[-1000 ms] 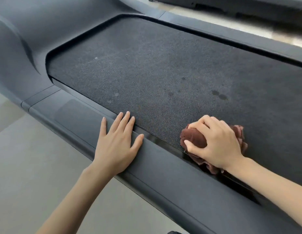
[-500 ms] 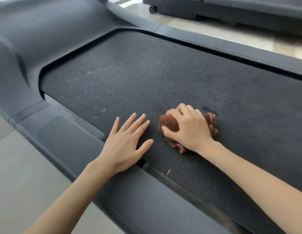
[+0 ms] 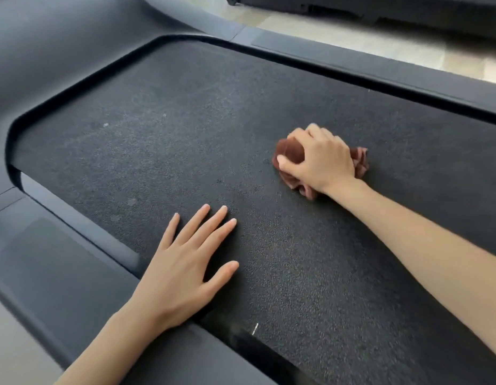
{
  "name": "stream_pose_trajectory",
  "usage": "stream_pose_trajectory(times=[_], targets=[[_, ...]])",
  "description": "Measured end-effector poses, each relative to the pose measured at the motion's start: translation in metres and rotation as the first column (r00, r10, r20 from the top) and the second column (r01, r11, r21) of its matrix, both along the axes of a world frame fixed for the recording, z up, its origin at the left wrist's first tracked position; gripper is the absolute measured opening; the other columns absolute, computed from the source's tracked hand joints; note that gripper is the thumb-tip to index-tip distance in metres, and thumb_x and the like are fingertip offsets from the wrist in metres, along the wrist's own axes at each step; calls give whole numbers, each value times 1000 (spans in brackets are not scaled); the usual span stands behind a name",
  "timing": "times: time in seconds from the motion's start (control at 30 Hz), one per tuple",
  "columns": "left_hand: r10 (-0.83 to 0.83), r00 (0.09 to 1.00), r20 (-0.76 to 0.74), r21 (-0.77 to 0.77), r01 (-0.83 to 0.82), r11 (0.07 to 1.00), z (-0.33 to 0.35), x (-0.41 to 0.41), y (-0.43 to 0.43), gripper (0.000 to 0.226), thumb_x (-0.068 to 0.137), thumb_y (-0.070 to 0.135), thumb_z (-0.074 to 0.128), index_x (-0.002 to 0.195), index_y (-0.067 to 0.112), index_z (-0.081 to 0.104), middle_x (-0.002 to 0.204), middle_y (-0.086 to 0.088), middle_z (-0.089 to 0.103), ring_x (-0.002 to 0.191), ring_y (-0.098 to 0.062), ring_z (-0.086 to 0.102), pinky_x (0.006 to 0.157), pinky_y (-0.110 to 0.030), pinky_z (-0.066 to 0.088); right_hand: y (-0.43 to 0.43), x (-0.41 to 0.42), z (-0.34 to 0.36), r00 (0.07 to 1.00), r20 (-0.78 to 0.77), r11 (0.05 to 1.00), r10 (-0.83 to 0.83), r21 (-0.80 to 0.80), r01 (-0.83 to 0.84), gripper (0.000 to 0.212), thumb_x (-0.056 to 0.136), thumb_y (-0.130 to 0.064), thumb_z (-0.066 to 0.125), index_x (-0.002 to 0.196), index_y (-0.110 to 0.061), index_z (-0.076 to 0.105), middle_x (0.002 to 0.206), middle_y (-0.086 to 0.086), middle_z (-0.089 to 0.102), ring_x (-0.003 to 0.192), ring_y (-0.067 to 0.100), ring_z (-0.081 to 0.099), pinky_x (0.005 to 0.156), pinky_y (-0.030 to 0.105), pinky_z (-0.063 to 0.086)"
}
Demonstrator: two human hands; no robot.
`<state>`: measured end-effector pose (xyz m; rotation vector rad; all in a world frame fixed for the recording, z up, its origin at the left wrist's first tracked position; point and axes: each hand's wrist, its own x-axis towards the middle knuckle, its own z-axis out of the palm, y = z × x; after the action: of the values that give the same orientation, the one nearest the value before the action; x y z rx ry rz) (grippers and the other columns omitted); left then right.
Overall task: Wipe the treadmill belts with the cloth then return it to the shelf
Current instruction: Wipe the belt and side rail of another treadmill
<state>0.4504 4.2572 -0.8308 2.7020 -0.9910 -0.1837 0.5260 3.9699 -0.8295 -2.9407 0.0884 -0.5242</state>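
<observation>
Your right hand (image 3: 321,159) grips the bunched brown cloth (image 3: 289,155) against the middle of the treadmill belt (image 3: 185,129), while your left hand (image 3: 185,262) lies flat, fingers spread, across the belt's near edge and side rail (image 3: 60,262).

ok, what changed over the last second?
The right hand pushed the cloth from the near edge of the belt out toward its middle. The left hand slid off the side rail, its fingers now flat on the belt. Unchanged: right hand grips the bunched cloth, left hand open.
</observation>
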Motion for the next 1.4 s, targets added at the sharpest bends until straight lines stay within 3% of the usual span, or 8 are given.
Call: stream_pose_trajectory(times=[0.13,0.27,0.37,0.5,0.6,1.0,1.17,1.4], targets=[[19,1000,-3,23,-19,1000,2,0,-1,64,87,65,18,147,40,19,155,23,2,143,-1,-10,118,-45,1,30,71,-3,995,-47,996,-86,-9,86,51,84,-57,47,114,-17,55,115,11,54,107,32,51,86,43,40],[49,999,-17,-4,-49,999,9,0,-1,64,86,61,15,144,38,29,154,23,10,142,2,-7,119,-41,1,60,60,0,997,-68,998,-48,-49,44,50,86,-56,47,117,-17,52,118,10,51,109,32,48,86,42,39],[110,994,-6,-5,-111,994,15,-5,11,66,84,62,11,142,38,33,153,23,13,142,3,-2,119,-37,1,80,4,4,989,-92,992,118,-37,-122,48,84,-57,46,113,-19,53,109,7,51,102,29,49,81,40,39],[94,995,-20,85,-92,992,19,-8,61,66,84,68,4,144,45,19,153,26,3,141,4,-8,119,-35,-2,116,-99,-3,921,10,921,389,17,-389,43,76,-56,50,98,-21,60,93,4,54,83,27,51,69,39,41],[86,995,-40,87,-82,993,21,-12,82,61,87,65,6,143,45,17,153,25,7,142,3,-4,118,-36,0,120,-102,-2,889,-13,888,458,40,-457,42,76,-56,50,95,-22,63,89,3,56,80,25,54,68,38,44],[155,987,-31,-40,-157,987,15,-10,85,52,94,50,18,141,38,35,151,24,18,141,5,2,118,-31,0,176,73,-1,979,-12,979,206,-11,-206,50,85,-57,49,112,-17,56,109,10,56,101,30,53,82,39,40],[441,896,51,-168,-427,888,9,-12,88,45,96,36,33,136,22,48,146,8,42,142,-8,21,118,-35,7,173,-14,5,867,-26,866,497,74,-494,45,80,-55,58,104,-17,62,96,8,57,91,29,55,82,42,43],[424,900,98,16,-427,904,6,-22,95,46,98,42,33,144,33,34,154,15,23,144,-7,7,117,-38,-4,143,-155,15,639,-13,622,769,248,-743,35,72,-49,65,94,-21,66,88,-1,58,76,16,51,71,35,43]])
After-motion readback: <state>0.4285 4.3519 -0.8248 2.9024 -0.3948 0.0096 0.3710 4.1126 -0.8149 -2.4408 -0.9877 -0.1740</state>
